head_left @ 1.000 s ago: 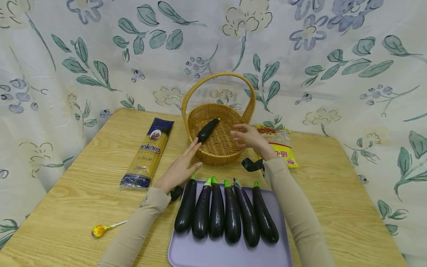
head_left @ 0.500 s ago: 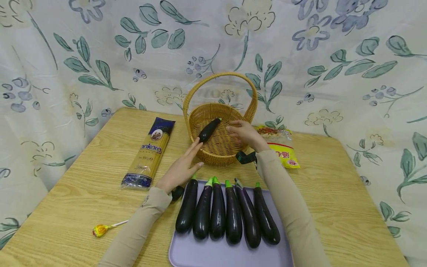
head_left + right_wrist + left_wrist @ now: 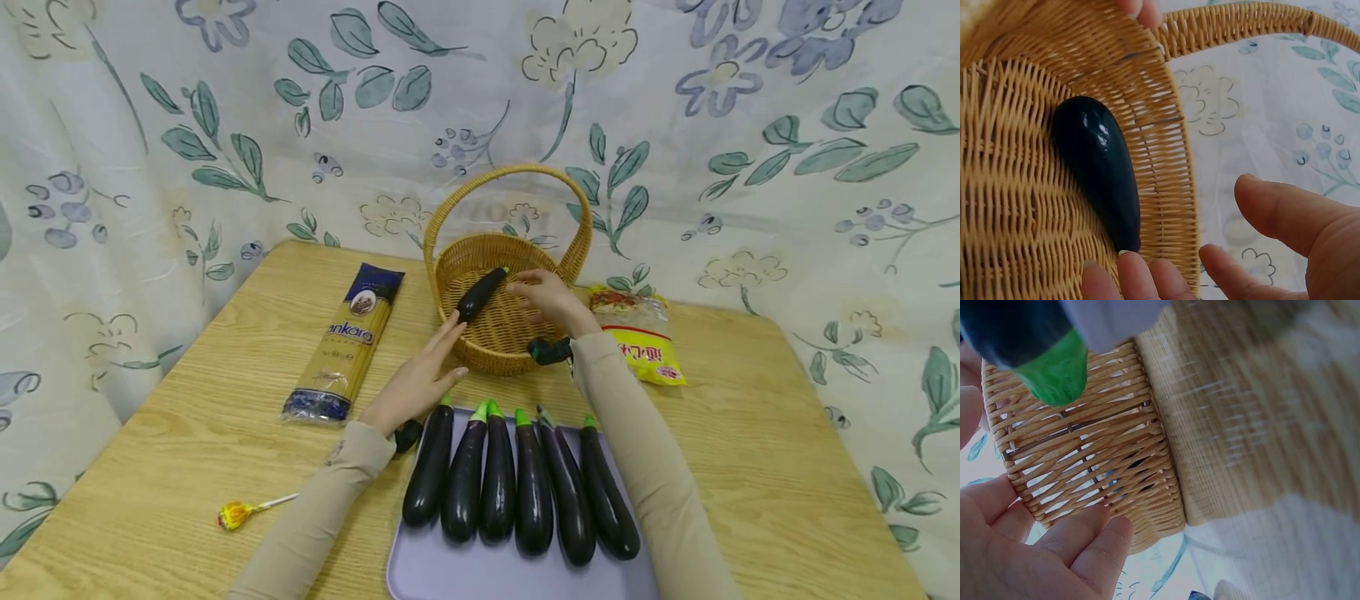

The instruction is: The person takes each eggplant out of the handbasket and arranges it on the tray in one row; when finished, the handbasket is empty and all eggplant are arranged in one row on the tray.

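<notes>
A wicker basket (image 3: pixel 495 362) with a tall handle stands at the back of the table, and one dark eggplant (image 3: pixel 482 296) lies inside it, toward the left. My left hand (image 3: pixel 415 385) reaches to the basket's left front, its extended fingertips against the woven wall (image 3: pixel 1097 440) and rim. Over the right part of the basket hovers my right hand (image 3: pixel 555 302), fingers loosely bent and thumb apart. In the right wrist view nothing is between those fingers, which are near the narrow end of the eggplant (image 3: pixel 1100 172). Several eggplants (image 3: pixel 498 487) lie side by side on a lilac tray (image 3: pixel 480 575) in front.
A pack of spaghetti (image 3: pixel 343 346) lies left of the basket. To the right is a yellow food packet (image 3: pixel 651 354), partly behind my right arm. A wrapped lollipop (image 3: pixel 238 515) rests at the front left. A floral curtain (image 3: pixel 315 150) hangs behind the wooden table.
My right hand has shifted a little left, farther over the basket. My left hand keeps its place at the rim. The whole head view has drifted slightly to the right.
</notes>
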The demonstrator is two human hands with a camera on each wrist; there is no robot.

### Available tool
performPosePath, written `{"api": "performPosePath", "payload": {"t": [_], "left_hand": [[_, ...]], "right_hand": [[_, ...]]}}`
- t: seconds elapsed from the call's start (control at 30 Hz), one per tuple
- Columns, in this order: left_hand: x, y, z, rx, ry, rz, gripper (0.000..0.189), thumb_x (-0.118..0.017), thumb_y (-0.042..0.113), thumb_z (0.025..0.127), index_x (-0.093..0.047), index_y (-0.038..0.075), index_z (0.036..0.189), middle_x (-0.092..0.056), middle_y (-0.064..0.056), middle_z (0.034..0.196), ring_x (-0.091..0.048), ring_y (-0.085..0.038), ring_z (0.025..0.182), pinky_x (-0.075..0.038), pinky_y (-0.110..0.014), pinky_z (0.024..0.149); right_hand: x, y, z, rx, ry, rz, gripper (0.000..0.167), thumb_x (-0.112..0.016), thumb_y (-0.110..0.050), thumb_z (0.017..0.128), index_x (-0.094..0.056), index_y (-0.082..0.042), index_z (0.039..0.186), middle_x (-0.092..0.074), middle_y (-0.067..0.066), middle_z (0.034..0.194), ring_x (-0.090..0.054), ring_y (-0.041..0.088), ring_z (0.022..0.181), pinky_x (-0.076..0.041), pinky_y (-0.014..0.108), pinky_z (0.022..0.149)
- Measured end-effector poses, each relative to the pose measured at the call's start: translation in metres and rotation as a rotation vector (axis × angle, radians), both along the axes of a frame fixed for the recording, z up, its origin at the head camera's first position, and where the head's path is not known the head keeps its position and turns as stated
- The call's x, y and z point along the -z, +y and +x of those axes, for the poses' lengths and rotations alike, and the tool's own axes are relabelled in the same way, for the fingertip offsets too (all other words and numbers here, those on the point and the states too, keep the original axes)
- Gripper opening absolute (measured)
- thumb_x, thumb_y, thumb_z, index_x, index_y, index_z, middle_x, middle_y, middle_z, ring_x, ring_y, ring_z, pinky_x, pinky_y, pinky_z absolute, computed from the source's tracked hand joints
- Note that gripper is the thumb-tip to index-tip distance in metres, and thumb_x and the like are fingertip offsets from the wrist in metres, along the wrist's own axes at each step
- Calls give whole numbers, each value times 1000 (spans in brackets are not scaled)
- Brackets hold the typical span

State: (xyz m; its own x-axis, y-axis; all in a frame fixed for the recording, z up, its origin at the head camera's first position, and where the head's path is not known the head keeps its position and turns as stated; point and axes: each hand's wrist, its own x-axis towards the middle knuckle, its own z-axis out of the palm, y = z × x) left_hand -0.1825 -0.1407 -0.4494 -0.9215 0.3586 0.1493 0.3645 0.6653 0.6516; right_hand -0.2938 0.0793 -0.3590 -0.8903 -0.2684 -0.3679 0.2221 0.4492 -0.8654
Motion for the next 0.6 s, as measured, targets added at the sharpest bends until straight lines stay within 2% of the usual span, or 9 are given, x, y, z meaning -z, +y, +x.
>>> {"api": "performPosePath", "payload": {"t": [0.07,0.3,0.5,0.6], "left_hand": [[0,0,0,1,3,0,69,-53,30,100,-16,21,157,-3,3,166,-37,-36,140,-41,-57,107],[-2,-3,-1,-10,6,4,69,-53,30,100,-14,28,157,-3,4,166,-34,-33,143,-38,-56,110],[-1,-2,1,-9,11,-4,68,-53,30,100,-16,22,157,-3,4,166,-33,-33,144,-37,-55,111],[-1,0,3,-9,0,-12,69,-52,31,100,-14,25,157,-3,5,166,-33,-32,143,-38,-55,110]], "right_hand": [[-2,-1,-3,10,-1,-11,58,-52,-26,101,-30,-11,151,-41,15,150,-43,37,135,-42,53,108],[-6,-12,-11,31,19,-21,58,-54,-27,100,-31,-12,151,-40,14,150,-43,38,135,-42,54,108],[0,-18,-14,76,0,-34,59,-53,-26,100,-29,-12,152,-36,16,152,-43,39,135,-43,53,107],[2,-21,-14,71,-16,-21,60,-53,-27,100,-28,-12,152,-33,16,154,-41,39,136,-42,53,108]]}}
